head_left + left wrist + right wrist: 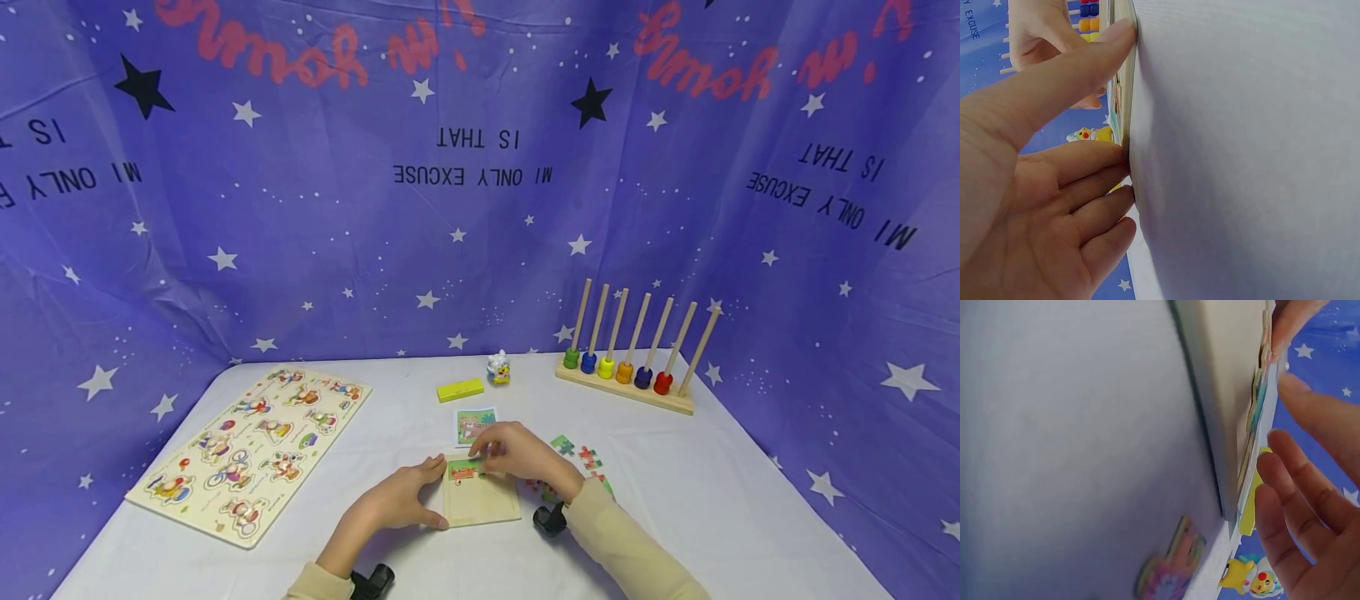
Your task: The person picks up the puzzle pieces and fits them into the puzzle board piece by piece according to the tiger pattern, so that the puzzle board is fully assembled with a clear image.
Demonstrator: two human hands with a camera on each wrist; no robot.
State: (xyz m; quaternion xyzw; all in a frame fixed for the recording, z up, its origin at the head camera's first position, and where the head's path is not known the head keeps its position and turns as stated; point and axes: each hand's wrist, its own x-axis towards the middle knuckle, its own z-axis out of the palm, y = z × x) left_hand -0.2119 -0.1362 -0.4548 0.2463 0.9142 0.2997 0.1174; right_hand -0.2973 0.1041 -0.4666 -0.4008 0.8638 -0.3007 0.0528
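A shallow wooden puzzle board (480,504) lies on the white table, with a few joined red and green jigsaw pieces (462,470) along its far side. My left hand (397,500) rests at the board's left edge, thumb near the close corner and fingertips near the far one. Over the far right part of the board is my right hand (521,450). In the right wrist view its thumb (1300,394) and fingers stand apart with nothing between them. Just behind the board lies a picture card (470,423), partly covered by the right hand in the head view.
Loose jigsaw pieces (588,457) lie right of the board, some behind the right wrist. Farther back are a yellow block (461,390), a small toy figure (498,367) and a peg rack with coloured beads (626,385). A large picture puzzle (251,450) occupies the left side.
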